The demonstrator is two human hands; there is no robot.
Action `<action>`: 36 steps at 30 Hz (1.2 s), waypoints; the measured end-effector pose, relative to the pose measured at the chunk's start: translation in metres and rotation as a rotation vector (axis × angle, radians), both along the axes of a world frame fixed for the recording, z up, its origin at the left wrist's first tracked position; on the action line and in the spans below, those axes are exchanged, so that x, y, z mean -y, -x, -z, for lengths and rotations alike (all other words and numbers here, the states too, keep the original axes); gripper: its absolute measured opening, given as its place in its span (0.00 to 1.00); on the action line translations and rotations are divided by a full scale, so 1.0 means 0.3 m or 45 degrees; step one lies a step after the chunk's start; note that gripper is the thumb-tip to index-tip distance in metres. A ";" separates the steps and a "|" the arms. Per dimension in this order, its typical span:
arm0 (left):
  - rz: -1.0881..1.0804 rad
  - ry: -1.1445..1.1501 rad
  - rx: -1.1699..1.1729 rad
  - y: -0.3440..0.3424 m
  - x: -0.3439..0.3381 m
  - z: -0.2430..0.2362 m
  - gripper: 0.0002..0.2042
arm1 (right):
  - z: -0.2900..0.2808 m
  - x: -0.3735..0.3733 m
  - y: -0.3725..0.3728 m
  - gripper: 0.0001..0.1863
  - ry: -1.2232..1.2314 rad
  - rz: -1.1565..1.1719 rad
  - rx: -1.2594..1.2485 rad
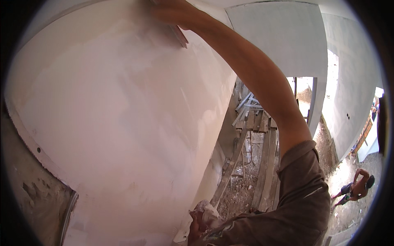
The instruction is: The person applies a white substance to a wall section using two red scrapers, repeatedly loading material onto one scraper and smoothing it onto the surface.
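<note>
Right hand [168, 12] is way up at the top of the white plastered wall [123, 123], arm stretched across the whole shot. It's gripping a flat trowel [179, 35], and the blade sits flat against the wall just below the hand, angled down toward the wall's right edge. The fingers look wrapped around the handle, but it's blurry up there, so I can't make out the exact grip.

Left hand [201, 223] is down low near the bottom of the wall, just off its lower right corner, so the two hands are well apart. It's holding a lump of white plaster [207, 211] on something; can't tell if that's a board or just the palm. The hand is closed around the underside of it.

The wall itself is smooth and wet-looking, with a slight sheen. Off its lower left edge there's rough grey unplastered surface [37, 197]. Right of the wall, below the arm, you look down onto wooden scaffold planks [262, 164] and rubble on the ground. Farther right of the wall, well away, another person [356, 189] stands on the dirt, bent forward a bit. More grey wall panels [283, 37] sit beyond the arm.
</note>
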State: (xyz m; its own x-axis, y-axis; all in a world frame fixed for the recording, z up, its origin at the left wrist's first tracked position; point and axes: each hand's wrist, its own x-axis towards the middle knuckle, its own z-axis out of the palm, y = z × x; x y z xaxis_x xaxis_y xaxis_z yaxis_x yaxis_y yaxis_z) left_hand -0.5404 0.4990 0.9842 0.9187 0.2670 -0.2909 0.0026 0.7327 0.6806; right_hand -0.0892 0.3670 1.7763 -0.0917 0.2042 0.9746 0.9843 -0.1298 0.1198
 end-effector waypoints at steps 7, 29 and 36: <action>0.116 0.314 0.064 0.029 0.018 -0.090 0.37 | 0.125 0.300 0.418 0.16 0.006 -0.420 -0.457; -0.234 0.042 0.011 -0.596 0.032 -0.095 0.29 | 1.905 0.607 -0.218 0.12 -0.509 -0.923 -2.388; -0.266 -0.102 -0.176 -1.022 0.095 -0.270 0.29 | 1.848 0.542 -0.266 0.10 0.594 -0.532 -2.380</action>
